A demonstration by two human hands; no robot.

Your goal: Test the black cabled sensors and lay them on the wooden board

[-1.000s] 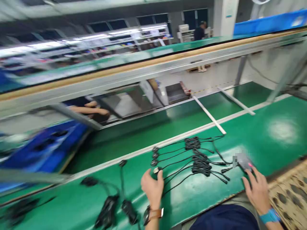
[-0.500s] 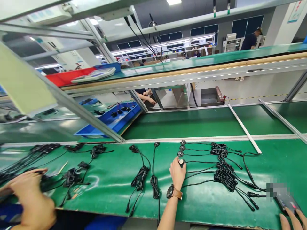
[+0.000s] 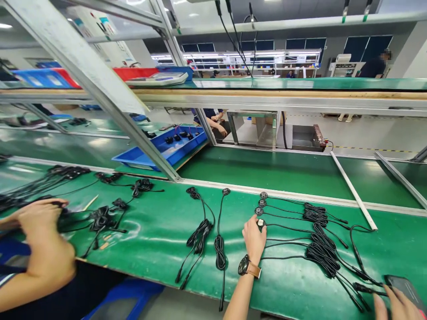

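My left hand (image 3: 255,235), wearing a watch (image 3: 248,266), is closed on a small round black cable end with a pale top (image 3: 260,222). Just beyond it on the green bench lie several similar round black cable ends (image 3: 259,211). Their leads run right to bundled black cables (image 3: 322,253) with plug tips toward me. At the lower right, my right hand (image 3: 396,304) is partly cut off by the frame, thumb and fingers apart. It is beside a black cable connector (image 3: 363,288) and over the near side of a dark handheld box (image 3: 404,286).
Left of my arm lie more coiled cables (image 3: 200,235) and a single cable (image 3: 219,252). A co-worker's arm (image 3: 40,240) reaches over a cable pile at the left. A blue tray (image 3: 140,156), a slanted metal post (image 3: 147,144) and a white bar (image 3: 353,191) stand beyond.
The camera view has turned and levelled. My right hand has moved from the dark box's buttons toward the cable connector. My left hand stays on the round cable end.
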